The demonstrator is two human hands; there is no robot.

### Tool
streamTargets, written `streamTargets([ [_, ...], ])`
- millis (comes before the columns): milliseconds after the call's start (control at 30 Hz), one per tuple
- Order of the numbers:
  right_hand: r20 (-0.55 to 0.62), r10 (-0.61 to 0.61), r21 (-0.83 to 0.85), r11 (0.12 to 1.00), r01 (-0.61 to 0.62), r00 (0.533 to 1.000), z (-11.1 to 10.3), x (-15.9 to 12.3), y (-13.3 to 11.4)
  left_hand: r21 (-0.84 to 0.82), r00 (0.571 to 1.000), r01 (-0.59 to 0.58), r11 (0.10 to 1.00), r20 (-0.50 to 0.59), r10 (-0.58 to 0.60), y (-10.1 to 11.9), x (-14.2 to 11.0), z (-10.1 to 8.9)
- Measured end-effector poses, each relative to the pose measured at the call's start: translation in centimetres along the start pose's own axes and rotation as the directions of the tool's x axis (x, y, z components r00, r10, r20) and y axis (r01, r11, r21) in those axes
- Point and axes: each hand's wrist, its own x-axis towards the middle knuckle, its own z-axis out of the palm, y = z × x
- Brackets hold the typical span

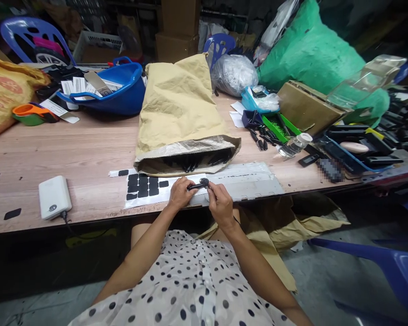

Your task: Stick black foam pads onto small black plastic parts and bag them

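Note:
My left hand (181,194) is closed round one end of a small black stick-like part (197,185) with a wider, rounded head. At that head, my right hand (221,203) is closed, its thumb and fingertips pinched together against it. Whether the right fingers also hold something small cannot be seen. Left of my hands lies a white backing sheet (170,195) bearing black rounded-square stickers (143,185). Under and right of the hands is a flat grey-white cardboard piece (251,181). Just beyond, a tan paper sack (180,108) lies with its mouth towards me, dark parts inside.
A white power bank (55,198) with a cable sits at the left. Behind it stand a blue basin (122,90) of paper boxes and orange tape (32,110). To the right are a green tray (280,127), a clear bottle (295,146) and a blue tray (353,156) of black parts.

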Motion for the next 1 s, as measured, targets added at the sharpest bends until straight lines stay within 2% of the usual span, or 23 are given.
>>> streamTargets([
  [133,0.049,0.011,-0.034,0.999,-0.009,0.999,0.2,-0.3,0.4,-0.002,1.0,0.006,1.0,-0.001,-0.006,0.1,0.0,0.0],
  [267,-0.001,0.03,-0.108,0.994,-0.029,1.0,-0.3,0.3,1.6,0.003,1.0,0.013,1.0,0.0,-0.012,0.3,0.0,-0.1],
  [400,-0.026,0.044,-0.272,0.961,-0.05,0.999,-1.2,1.7,4.3,0.007,1.0,0.003,1.0,-0.013,-0.003,0.5,-0.1,-0.1],
  [600,0.05,0.042,-0.502,0.865,-0.011,0.998,-1.0,3.0,8.3,0.006,1.0,-0.011,1.0,-0.015,0.011,0.4,-0.3,0.1],
  [800,0.019,0.048,-0.544,0.839,-0.03,0.999,-0.3,2.8,8.6,0.007,0.997,-0.075,0.997,-0.007,0.075,0.1,-0.1,-0.4],
  [900,0.018,0.062,-0.544,0.838,-0.042,0.998,-0.1,2.8,8.5,-0.036,0.987,-0.158,0.987,-0.01,0.158,0.8,-1.6,-1.0],
  [1000,0.012,0.078,-0.542,0.838,-0.059,0.997,-0.1,2.8,8.5,-0.158,0.962,-0.241,0.958,0.092,0.257,1.8,-5.0,-1.0],
])
